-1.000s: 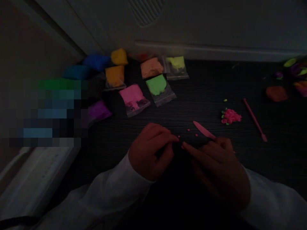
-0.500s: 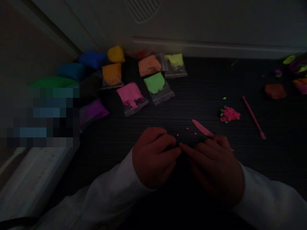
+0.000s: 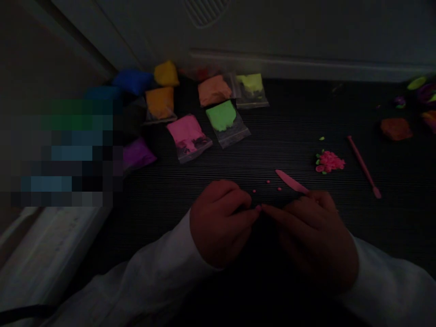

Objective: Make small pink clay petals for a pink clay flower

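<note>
The tips of both my hands meet over the dark table around a tiny piece of pink clay, mostly covered by the fingers. My left hand is closed in a pinch at it. My right hand has its index finger stretched to the same piece, the other fingers curled and its thumb hidden. Under the right hand's knuckles lies a pink plastic clay knife, its handle covered. Several small pink clay balls, one a pink ball, lie just beyond the fingertips. Farther right is a cluster of pink clay flowers with green leaves.
A pink modelling tool and a reddish-brown clay lump lie to the right. Bags of coloured clay, including a pink bag and a green bag, spread at the back left. A white box-like object borders the left.
My left hand has shifted right and closed its fingers to meet the right index fingertip at the pink piece. The knife and balls have stayed in place; the view shifts slightly.
</note>
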The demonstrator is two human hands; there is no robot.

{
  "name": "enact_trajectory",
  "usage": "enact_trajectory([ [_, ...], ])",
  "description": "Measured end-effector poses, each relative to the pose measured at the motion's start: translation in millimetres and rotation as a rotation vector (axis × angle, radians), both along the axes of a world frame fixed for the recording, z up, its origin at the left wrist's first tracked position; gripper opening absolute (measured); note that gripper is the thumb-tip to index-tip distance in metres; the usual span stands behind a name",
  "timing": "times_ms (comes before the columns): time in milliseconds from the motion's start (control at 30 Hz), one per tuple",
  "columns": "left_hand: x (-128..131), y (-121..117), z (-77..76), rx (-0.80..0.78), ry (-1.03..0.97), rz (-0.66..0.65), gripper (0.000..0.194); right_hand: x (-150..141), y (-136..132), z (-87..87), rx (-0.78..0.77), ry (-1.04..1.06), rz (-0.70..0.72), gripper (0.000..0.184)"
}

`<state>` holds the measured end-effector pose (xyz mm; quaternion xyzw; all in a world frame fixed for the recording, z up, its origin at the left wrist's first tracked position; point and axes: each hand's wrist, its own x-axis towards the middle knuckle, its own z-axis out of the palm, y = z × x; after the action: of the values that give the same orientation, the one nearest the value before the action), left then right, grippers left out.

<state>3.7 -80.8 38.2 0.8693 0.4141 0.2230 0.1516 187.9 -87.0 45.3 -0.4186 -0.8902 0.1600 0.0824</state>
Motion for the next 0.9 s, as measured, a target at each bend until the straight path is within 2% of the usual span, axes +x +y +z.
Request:
enact_trajectory([
  [233, -3.5, 2.3, -2.9, 0.014, -0.056, 0.038, 0.016, -2.1, -1.4, -0.1, 0.101, -0.095, 0.068, 0.035],
  [533, -3.1, 1.3, 0.2, 0.007, -0.047, 0.055, 0.019, -4.8, -4.1, -1.4, 0.180, -0.195, 0.074, 0.034],
  [900, -4.9, 5.0, 1.2, -0.002, -0.056, 0.090, 0.019, -5.9, -3.8, -1.9, 0.166, -0.215, 0.098, 0.034],
])
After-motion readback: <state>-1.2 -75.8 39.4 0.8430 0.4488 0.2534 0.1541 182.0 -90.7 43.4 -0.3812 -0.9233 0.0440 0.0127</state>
